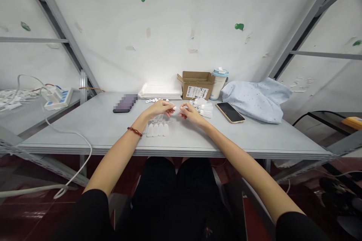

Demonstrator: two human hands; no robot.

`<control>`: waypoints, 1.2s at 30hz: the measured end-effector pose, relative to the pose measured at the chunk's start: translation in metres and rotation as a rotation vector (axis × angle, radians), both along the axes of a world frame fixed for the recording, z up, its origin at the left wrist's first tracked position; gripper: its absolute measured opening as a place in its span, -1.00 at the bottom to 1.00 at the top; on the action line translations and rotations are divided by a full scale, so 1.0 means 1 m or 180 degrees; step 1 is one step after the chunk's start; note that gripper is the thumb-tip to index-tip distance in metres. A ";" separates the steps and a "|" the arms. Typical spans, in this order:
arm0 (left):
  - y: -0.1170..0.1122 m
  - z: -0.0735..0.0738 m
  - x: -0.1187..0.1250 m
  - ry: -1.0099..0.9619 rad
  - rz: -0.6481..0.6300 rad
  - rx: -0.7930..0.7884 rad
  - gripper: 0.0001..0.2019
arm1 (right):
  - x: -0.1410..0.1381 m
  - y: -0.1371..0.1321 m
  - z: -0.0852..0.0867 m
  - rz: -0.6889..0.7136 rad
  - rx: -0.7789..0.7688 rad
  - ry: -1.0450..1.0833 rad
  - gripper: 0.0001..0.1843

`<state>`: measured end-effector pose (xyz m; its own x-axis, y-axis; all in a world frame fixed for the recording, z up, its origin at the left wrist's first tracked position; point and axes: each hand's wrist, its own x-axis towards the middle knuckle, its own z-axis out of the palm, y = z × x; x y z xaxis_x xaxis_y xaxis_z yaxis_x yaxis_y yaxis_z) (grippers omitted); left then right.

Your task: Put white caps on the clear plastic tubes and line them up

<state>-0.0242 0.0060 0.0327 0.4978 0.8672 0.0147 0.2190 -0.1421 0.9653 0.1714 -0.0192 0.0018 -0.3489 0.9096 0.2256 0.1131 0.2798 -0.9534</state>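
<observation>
Above the middle of the grey table [93, 128], my two hands nearly meet at the fingertips. My left hand [162, 108] is closed in a pinch on a small white cap-like piece [174, 108]. Opposite it, my right hand [190, 113] pinches a small translucent piece [178, 110], whose kind is too small to make out. Below my left hand lies a row of several flat, translucent white rounded pieces [157, 130]. Several small white caps [152, 100] lie behind that hand. Beyond my right hand is a cluster of clear-and-white pieces [206, 109].
At the back stand a stack of white trays [161, 91], an open cardboard box [197, 84] and a lidded cup [218, 84]. A phone [230, 112] and pale blue cloth [254, 99] lie right. Another phone [126, 103] is left. A white cable [87, 143] hangs over the left edge.
</observation>
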 end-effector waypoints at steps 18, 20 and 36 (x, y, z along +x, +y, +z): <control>-0.005 0.005 0.000 0.0028 -0.0230 0.0101 -0.64 | -0.001 -0.003 0.004 -0.0037 -0.0172 0.0121 -0.77; -0.006 0.005 0.001 0.0120 -0.0173 0.0048 -0.61 | -0.002 -0.002 0.004 -0.0049 -0.0188 0.0115 -0.78; -0.002 0.001 0.001 0.0057 -0.0126 0.0038 -0.56 | 0.000 0.001 -0.003 -0.0130 0.0170 -0.0227 -0.77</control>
